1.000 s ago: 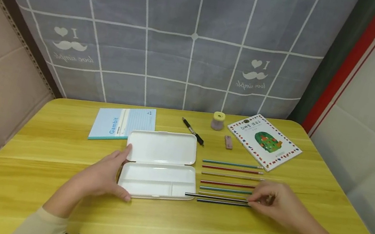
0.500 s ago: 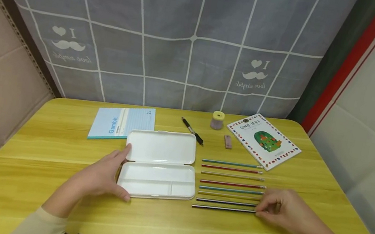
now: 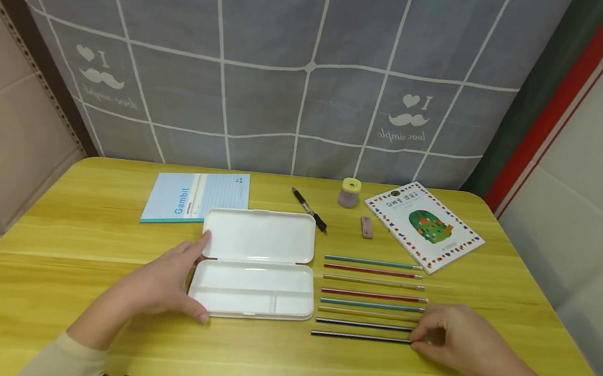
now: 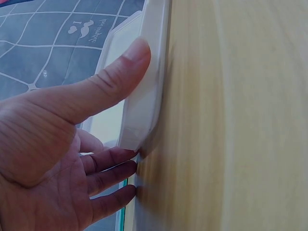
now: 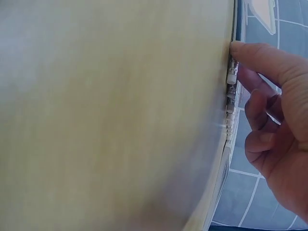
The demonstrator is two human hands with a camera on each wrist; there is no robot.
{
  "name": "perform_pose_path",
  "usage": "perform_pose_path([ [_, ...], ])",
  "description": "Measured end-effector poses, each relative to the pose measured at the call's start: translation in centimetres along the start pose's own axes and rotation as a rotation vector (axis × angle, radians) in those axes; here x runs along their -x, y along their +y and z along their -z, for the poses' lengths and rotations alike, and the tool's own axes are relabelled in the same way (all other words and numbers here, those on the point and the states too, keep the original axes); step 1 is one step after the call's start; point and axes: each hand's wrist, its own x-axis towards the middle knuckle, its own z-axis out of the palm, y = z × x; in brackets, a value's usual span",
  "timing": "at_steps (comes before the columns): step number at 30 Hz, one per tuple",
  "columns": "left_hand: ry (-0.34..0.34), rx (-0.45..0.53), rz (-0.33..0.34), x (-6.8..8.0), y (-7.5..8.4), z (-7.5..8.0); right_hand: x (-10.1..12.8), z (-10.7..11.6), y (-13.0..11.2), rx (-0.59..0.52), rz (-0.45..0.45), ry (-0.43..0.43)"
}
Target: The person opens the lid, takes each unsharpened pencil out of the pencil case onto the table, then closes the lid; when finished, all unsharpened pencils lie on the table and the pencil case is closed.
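Black pencil (image 3: 360, 337) end at R hand (image 3: 455, 340); L hand (image 3: 161, 287) on case (image 3: 252, 289).

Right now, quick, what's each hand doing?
Left hand: open, thumb and fingers steadying the pencil case.
Right hand: fingers curled, touching the nearest pencil's end; grip cannot be told.
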Motion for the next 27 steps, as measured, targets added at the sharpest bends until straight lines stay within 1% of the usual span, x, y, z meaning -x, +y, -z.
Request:
perform_pose_path([
  [4,0.000,0.003,0.001,0.0,0.0,0.1,-0.1,0.2,-0.2,0.018,-0.027,-0.014],
  [9,0.003,0.004,-0.002,0.1,0.1,0.1,-0.4,0.3,-0.5,-0.009,-0.033,0.005],
  [12,0.014,0.013,-0.013,0.1,0.1,0.2,-1.1,0.5,-1.0,-0.030,-0.043,0.009],
  [17,0.036,0.048,-0.035,-0.3,0.3,0.1,-3.5,0.7,-2.0,-0.069,-0.097,-0.022],
  [20,0.043,0.077,-0.045,-0.4,0.3,0.0,-5.4,0.4,-2.6,-0.077,-0.097,-0.026],
  [25,0.061,0.116,-0.042,-0.3,0.2,-0.1,-8.9,-0.8,-3.1,-0.052,-0.095,-0.007],
  [27,0.062,0.120,-0.037,-0.3,0.2,-0.1,-10.1,-1.1,-3.2,-0.038,-0.104,-0.015],
])
